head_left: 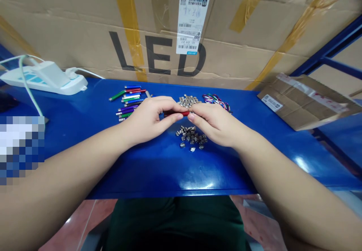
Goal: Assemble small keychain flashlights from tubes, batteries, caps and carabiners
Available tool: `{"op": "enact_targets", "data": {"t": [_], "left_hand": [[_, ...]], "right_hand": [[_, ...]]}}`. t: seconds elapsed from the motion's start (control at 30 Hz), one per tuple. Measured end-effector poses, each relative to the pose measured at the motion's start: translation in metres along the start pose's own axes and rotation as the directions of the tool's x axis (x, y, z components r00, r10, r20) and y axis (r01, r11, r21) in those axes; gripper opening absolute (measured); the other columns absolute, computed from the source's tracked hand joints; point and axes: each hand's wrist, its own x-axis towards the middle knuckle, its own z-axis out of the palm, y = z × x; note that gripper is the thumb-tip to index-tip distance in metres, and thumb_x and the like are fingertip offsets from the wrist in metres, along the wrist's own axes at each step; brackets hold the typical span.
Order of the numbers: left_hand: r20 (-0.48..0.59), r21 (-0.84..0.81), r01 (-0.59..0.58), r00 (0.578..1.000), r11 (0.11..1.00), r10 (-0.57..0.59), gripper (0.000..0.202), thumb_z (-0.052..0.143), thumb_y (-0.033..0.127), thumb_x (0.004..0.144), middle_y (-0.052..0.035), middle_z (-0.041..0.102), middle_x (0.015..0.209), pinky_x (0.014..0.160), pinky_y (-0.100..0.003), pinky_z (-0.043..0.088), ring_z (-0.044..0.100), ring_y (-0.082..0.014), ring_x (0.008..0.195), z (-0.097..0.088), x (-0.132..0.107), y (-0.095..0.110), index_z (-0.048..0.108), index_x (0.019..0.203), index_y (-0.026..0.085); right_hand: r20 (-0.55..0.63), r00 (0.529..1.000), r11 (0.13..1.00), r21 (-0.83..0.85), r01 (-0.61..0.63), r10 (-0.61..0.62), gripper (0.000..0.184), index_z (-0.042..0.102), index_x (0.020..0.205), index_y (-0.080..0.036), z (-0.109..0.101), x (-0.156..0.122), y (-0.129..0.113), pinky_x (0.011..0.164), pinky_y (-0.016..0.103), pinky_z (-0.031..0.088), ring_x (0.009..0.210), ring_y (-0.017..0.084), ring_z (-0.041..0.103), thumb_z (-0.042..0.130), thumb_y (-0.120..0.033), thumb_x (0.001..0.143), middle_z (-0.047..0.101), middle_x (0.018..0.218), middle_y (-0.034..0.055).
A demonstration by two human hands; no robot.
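The slim red tube (pixel 181 113) is held between the left hand (pixel 149 120) and the right hand (pixel 217 124), which are drawn together and closed on it from either side, so only its middle shows, above the blue bench (pixel 158 168). Just below the hands sits a loose heap of small silver metal pieces (pixel 191 137), possibly button cells, and behind them lies a second, tighter heap (pixel 188 100). To the left of that is a row of slim tubes (pixel 128 102) in green, purple, blue and red, and to its right a tangle of coloured loops (pixel 216 103). Farther out, a white power strip (pixel 42 78) stands at the bench's left end, and a cardboard parcel (pixel 305 102) overhangs the right. Behind rises a cardboard carton (pixel 158 54) printed "LED" in large black letters; its white shipping label (pixel 192 24) carries barcodes, but the small print cannot be read.
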Motion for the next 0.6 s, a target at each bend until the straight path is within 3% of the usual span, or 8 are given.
{"op": "enact_targets", "data": {"t": [0.13, 0.4, 0.5, 0.6], "left_hand": [[0.02, -0.001, -0.019, 1.0, 1.0, 0.019, 0.018, 0.066, 0.028, 0.1, -0.0054, 0.08, 0.098, 0.085, -0.032, 0.057, 0.074, -0.0195, 0.091, 0.0014, -0.0008, -0.0008, 0.081, 0.107, 0.019], [-0.035, 0.066, -0.202, 0.978, 0.977, 0.205, 0.013, 0.067, 0.021, 0.101, -0.0044, 0.075, 0.091, 0.081, -0.029, 0.054, 0.07, -0.0168, 0.086, 0.0028, -0.0014, -0.0017, 0.079, 0.106, 0.018], [-0.039, 0.068, -0.17, 0.984, 0.983, 0.173, 0.013, 0.068, 0.023, 0.1, -0.0046, 0.077, 0.094, 0.083, -0.03, 0.055, 0.071, -0.0177, 0.089, 0.003, -0.0018, -0.0027, 0.078, 0.107, 0.018], [-0.004, 0.032, -0.048, 0.999, 0.998, 0.048, 0.023, 0.069, 0.031, 0.099, -0.0067, 0.079, 0.108, 0.088, -0.032, 0.055, 0.073, -0.0202, 0.097, 0.0033, -0.0022, -0.003, 0.076, 0.117, 0.018]], "right_hand": [[0.051, 0.996, 0.99, 0.115, -0.078, 0.073, 0.041, 0.052, 0.079, -0.021, -0.0003, -0.0009, 0.0013, 0.068, 0.03, 0.036, 0.068, 0.015, 0.047, 0.045, -0.045, 0.111, 0.052, 0.071, -0.0008], [0.114, 0.967, 0.867, 0.428, -0.256, 0.229, 0.054, 0.045, 0.071, -0.022, 0.0042, -0.0001, 0.0035, 0.062, 0.029, 0.03, 0.063, 0.013, 0.036, 0.049, -0.063, 0.106, 0.039, 0.066, -0.0039], [0.107, 0.967, 0.868, 0.427, -0.254, 0.231, 0.052, 0.045, 0.072, -0.022, 0.0068, 0.0002, 0.0035, 0.062, 0.029, 0.031, 0.064, 0.013, 0.036, 0.049, -0.061, 0.107, 0.04, 0.066, -0.0039], [0.08, 0.976, 0.905, 0.365, -0.22, 0.205, 0.048, 0.046, 0.075, -0.022, 0.0076, 0.0001, 0.002, 0.064, 0.029, 0.033, 0.066, 0.014, 0.04, 0.046, -0.056, 0.109, 0.042, 0.069, -0.0034]]}}
